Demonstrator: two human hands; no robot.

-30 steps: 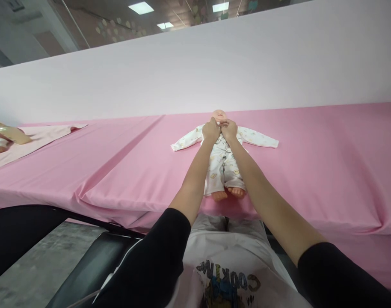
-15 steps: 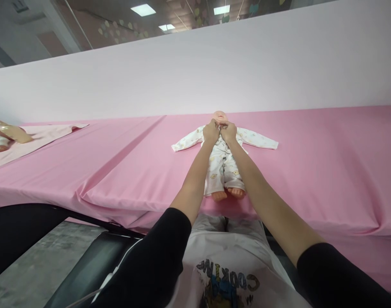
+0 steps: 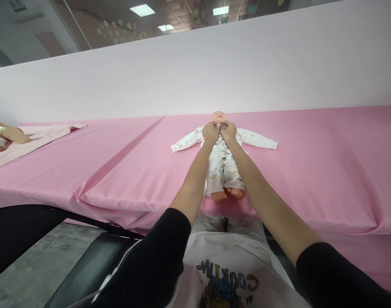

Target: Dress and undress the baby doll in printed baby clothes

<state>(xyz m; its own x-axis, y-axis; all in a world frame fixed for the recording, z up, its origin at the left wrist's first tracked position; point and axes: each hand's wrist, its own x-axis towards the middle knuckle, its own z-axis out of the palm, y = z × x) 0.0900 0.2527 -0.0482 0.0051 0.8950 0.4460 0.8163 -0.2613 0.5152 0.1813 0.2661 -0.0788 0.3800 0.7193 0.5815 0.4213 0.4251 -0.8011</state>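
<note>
In the head view, a flesh-coloured plastic baby doll [image 3: 219, 115] is laid on its back on a table covered with smooth pink cloth [image 3: 317, 171], its head set close to the plain white wall [image 3: 195, 77] and its bare feet pointed towards the person, near the table's front edge. The doll is dressed in a white fabric baby suit with small yellowish prints [image 3: 215, 169], whose long sleeves are spread flat to either side. The suit is pinched at the neckline, just below the doll's chin, by both bare hands: the left hand [image 3: 210, 132] is curled nearly closed, with its fingertips gathered on the collar, and the right hand [image 3: 228, 132] is curled in the same way just beside it. Which detail of the collar is gripped cannot be told, as it is small and partly covered by the fingers. At the far left, well apart from the doll, a flat pale pink cloth [image 3: 49, 137] is spread over the table, and a yellowish, shiny bottle-like object [image 3: 14, 133] is seen on it. Black fabric sleeves [image 3: 160, 252] and a white garment printed with coloured letters [image 3: 195, 244] are worn by the person
</note>
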